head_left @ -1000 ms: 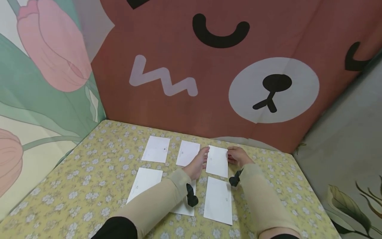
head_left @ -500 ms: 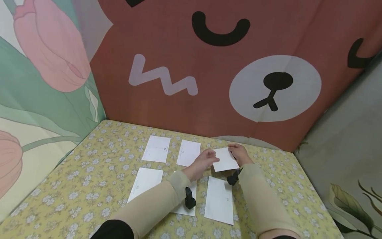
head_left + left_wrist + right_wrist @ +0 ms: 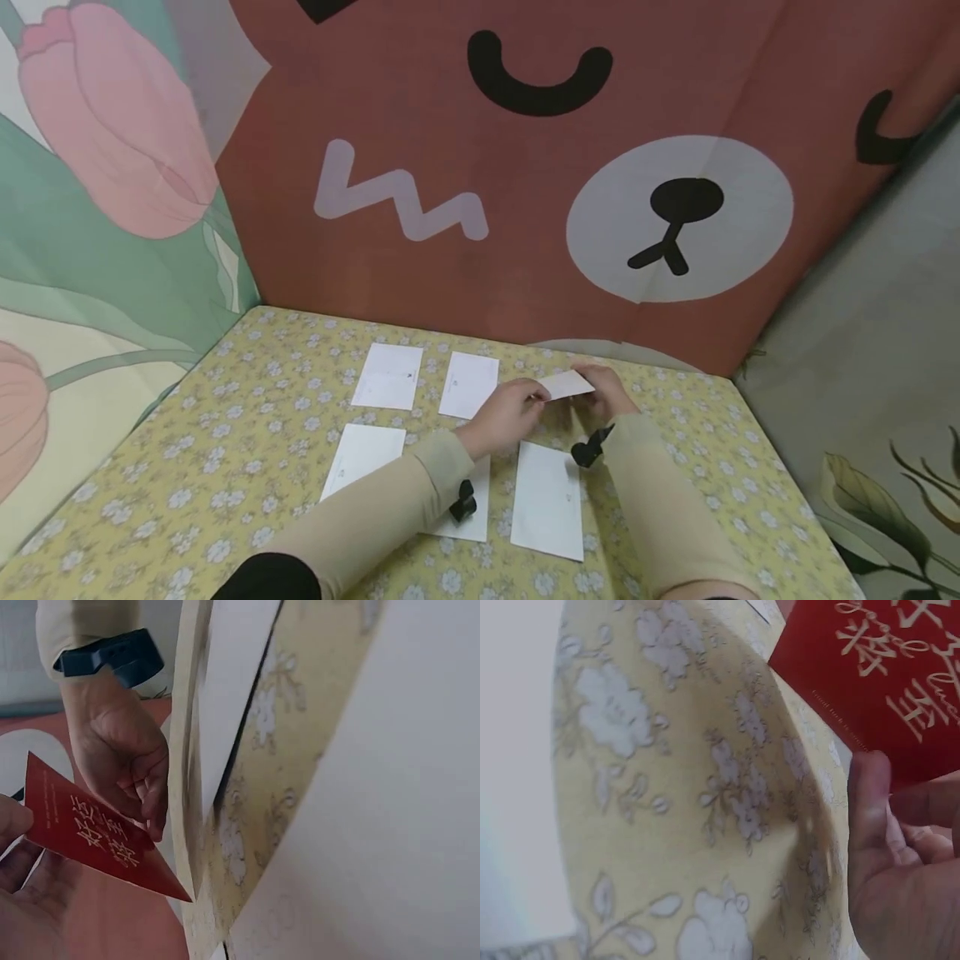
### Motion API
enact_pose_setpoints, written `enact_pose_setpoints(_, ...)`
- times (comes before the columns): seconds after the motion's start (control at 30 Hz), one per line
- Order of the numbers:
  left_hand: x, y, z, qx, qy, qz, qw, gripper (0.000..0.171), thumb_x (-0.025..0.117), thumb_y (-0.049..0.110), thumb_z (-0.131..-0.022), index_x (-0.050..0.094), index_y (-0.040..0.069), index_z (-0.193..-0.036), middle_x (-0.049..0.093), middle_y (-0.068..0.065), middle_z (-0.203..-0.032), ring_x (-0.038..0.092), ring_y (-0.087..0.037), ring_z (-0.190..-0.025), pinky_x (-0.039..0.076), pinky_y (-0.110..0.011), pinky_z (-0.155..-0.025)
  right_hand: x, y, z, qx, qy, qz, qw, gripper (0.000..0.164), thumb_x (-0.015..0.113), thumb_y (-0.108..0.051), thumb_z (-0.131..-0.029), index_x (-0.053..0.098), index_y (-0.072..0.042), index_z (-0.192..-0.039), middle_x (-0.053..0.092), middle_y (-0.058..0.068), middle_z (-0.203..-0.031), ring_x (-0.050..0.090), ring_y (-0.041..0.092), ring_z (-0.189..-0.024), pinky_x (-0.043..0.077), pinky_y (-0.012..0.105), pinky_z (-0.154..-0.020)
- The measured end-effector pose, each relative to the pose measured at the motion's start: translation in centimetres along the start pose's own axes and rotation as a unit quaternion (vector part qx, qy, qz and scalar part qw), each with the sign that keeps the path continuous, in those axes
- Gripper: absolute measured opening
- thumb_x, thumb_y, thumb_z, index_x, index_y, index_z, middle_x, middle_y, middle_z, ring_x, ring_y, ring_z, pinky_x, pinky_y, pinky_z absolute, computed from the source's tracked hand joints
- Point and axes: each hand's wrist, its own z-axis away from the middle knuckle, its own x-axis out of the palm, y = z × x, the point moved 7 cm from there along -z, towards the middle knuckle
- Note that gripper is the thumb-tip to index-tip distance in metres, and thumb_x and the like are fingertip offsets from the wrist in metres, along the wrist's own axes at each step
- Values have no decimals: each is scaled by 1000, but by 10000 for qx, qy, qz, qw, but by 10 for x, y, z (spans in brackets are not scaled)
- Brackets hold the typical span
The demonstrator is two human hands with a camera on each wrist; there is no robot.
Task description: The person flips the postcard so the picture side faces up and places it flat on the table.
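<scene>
A card (image 3: 564, 385) is held up above the far right of the table, its white back showing in the head view. In both wrist views the card's other face is red with pale gold lettering. My left hand (image 3: 504, 412) pinches the card's left end between thumb and fingers. At the opposite end, my right hand (image 3: 606, 392) pinches it, its thumb (image 3: 871, 787) lying at the card's edge in the right wrist view. Below the hands lies a white card (image 3: 547, 502) at the front right; another white card (image 3: 471, 500) is partly covered by my left forearm.
Two white cards lie in the back row, one at the far left (image 3: 387, 377) and one beside my left hand (image 3: 468, 385). Another white card (image 3: 363, 454) lies front left. The table (image 3: 247, 392) has a yellow flowered cloth and meets a brown bear-print curtain (image 3: 420, 283) behind.
The back right card, flat on the table between my hands, has been lifted and tilted, so its white side looks much narrower. My left hand has shifted slightly right, and its fingers have closed on the card.
</scene>
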Motion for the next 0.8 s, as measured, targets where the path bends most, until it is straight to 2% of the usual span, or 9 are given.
enact_pose_setpoints(0.1,-4,-1,0,-17,150,164,9998,20,56,9,-107,71,5,-120,69,-7,-116,66,-14,-97,54,-26,-81,2,4,3,-41,-237,-92,9997,45,44,-1,-107,40,13,-150,65,0,-88,63,7,-71,53,23,-65)
enact_pose_setpoints(0.23,-9,0,-2,66,439,443,9980,20,56,7,-107,71,4,-121,69,-10,-118,67,-21,-109,55,-29,-91,3,7,4,-146,-216,300,9992,43,41,-2,-109,41,7,-151,67,15,-112,69,16,-91,58,31,-81)
enact_pose_setpoints(0.33,-13,0,-5,55,595,578,9965,21,56,7,-107,71,3,-122,69,-12,-120,66,-25,-112,54,-31,-94,3,8,2,-385,-71,677,9969,36,42,-8,-111,47,7,-143,59,25,-132,68,28,-110,57,38,-90)
enact_pose_setpoints(0.4,-17,-1,-8,-34,665,658,9956,22,56,8,-107,71,3,-123,69,-12,-121,66,-25,-113,55,-32,-94,2,8,1,-624,43,880,9942,31,44,-9,-111,51,9,-136,57,29,-134,66,35,-115,57,40,-92)
enact_pose_setpoints(0.47,-22,-3,-11,-169,785,840,9932,22,56,9,-108,71,4,-124,70,-11,-121,67,-25,-111,56,-34,-90,1,6,1,-910,195,1274,9875,28,48,-10,-110,56,9,-129,59,30,-130,67,38,-114,59,39,-88)
enact_pose_setpoints(0.6,-34,-9,-18,-454,1001,1127,9875,24,54,12,-109,70,5,-126,69,-10,-121,67,-25,-111,58,-36,-88,0,0,6,-1434,447,2371,9598,27,54,-15,-108,64,6,-121,67,26,-119,71,34,-100,59,35,-78)
enact_pose_setpoints(0.67,-39,-11,-21,-515,1097,1192,9854,24,54,12,-109,69,4,-126,69,-11,-120,66,-26,-113,57,-36,-90,-1,-2,10,-1561,523,2714,9483,28,54,-18,-107,65,5,-120,69,25,-116,71,32,-95,57,37,-76)
enact_pose_setpoints(0.7,-41,-12,-23,-561,1133,1228,9843,24,53,12,-109,68,5,-126,68,-10,-120,65,-25,-113,56,-36,-91,-1,-2,11,-1585,553,2770,9461,28,55,-19,-107,66,5,-119,69,23,-114,70,32,-93,56,37,-75)
enact_pose_setpoints(0.8,-50,-16,-26,-639,1391,1398,9783,20,54,12,-109,68,4,-121,67,-10,-114,64,-25,-110,55,-37,-90,-3,-3,15,-1627,623,2617,9493,26,57,-18,-106,67,4,-116,69,22,-111,70,32,-92,57,39,-75)
